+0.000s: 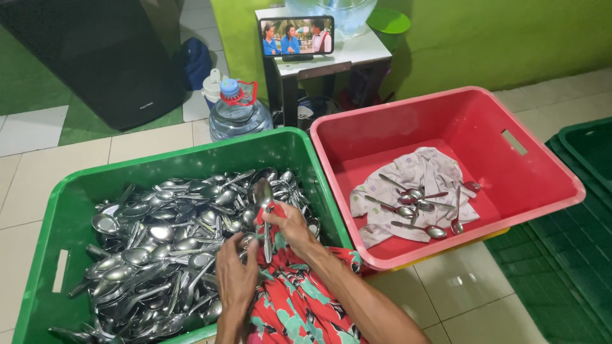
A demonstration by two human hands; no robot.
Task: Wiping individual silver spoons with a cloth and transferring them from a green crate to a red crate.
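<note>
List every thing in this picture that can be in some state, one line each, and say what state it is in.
green crate: heaped with metal spoons
red crate: nearly empty, a cloth and a few spoons inside
pale cloth: crumpled, spoons lying on it
phone: propped up, screen on
water bottle: capped
right hand: gripping a spoon with the red patterned cloth
left hand: resting on the spoon heap

spoons (159,248): shiny bare metal
crates (446,121): smooth glossy plastic
patterned cloth (299,306): soft, matt
floor (459,280): glazed tile, probably ceramic

Two crates, green (191,156) and red (408,121), two cloths, countless spoons (159,248)
</note>
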